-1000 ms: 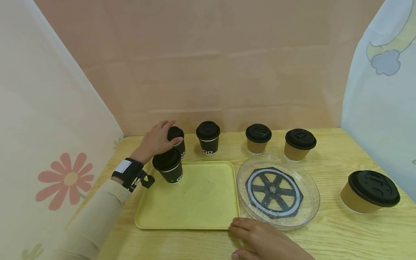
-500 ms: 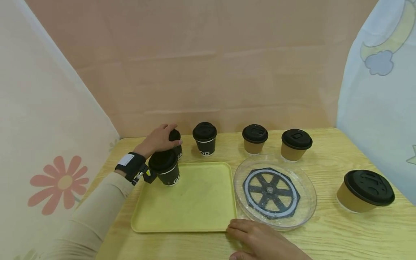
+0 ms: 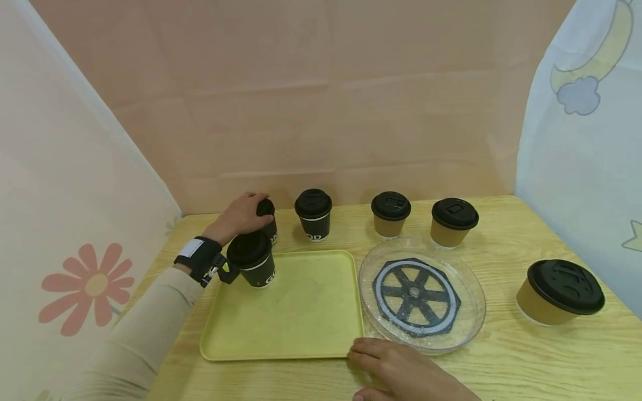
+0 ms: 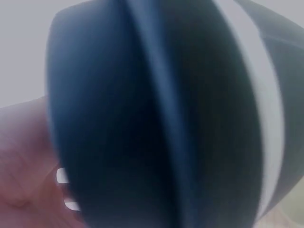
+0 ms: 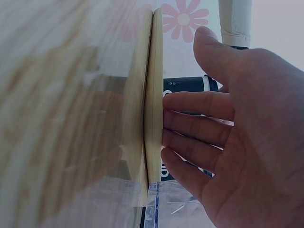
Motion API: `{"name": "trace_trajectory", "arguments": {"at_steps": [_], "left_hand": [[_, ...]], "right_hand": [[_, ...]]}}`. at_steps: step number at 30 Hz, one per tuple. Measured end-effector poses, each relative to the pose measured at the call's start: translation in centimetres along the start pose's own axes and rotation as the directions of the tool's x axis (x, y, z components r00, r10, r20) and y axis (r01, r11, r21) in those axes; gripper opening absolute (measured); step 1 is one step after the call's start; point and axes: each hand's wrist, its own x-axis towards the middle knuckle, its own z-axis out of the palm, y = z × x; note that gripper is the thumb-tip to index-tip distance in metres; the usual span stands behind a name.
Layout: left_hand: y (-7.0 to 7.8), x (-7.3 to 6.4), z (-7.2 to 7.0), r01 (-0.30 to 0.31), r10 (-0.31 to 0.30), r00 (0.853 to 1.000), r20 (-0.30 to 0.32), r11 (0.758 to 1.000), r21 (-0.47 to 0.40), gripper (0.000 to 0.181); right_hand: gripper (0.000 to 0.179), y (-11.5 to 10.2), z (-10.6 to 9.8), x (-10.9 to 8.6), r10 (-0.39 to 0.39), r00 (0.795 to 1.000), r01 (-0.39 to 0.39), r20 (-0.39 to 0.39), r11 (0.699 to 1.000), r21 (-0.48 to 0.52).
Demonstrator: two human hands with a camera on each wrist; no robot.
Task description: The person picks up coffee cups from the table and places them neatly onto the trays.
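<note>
Black lidded cup (image 3: 271, 230) near the table's (image 3: 506, 239) back-left corner, your left hand (image 3: 241, 215) grips it. Only right wrist cam shows your right hand (image 5: 244, 135) palm-on, straight fingers touching the flat yellow tray (image 3: 311, 323).

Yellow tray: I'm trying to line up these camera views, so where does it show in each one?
Head: the yellow tray lies flat, left of centre in the lower half.
Left wrist: cannot be confirmed; a pale patch in the lower right corner is too blurred.
Right wrist: edge-on, an upright pale strip just left of centre.
Landmark: the right hand, bottom in head, right side in right wrist; the left wrist view lacks it.
</note>
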Motion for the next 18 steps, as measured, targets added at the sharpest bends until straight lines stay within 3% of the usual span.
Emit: {"name": "trace_trajectory", "arguments": {"at_steps": [5, 10, 18], "left_hand": [[0.0, -0.4, -0.7, -0.032, 0.032, 0.996, -0.079, 0.999, -0.005, 0.063], [0.6, -1.3, -1.7, -0.089, 0.087, 0.981, -0.175, 0.996, -0.001, 0.063], [1.8, -3.7, -3.0, -0.087, 0.083, 0.954, -0.287, 0.996, -0.002, 0.062]], "right_hand": [[0.048, 0.1, -0.1, -0.1, 0.005, 1.000, -0.005, 0.008, 1.000, 0.011], [0.048, 0.1, -0.1, -0.1, 0.012, 1.000, -0.012, 0.015, 1.000, 0.026], [0.046, 0.2, 0.0, -0.1, 0.002, 1.000, -0.002, -0.001, 1.000, 0.024]]}}
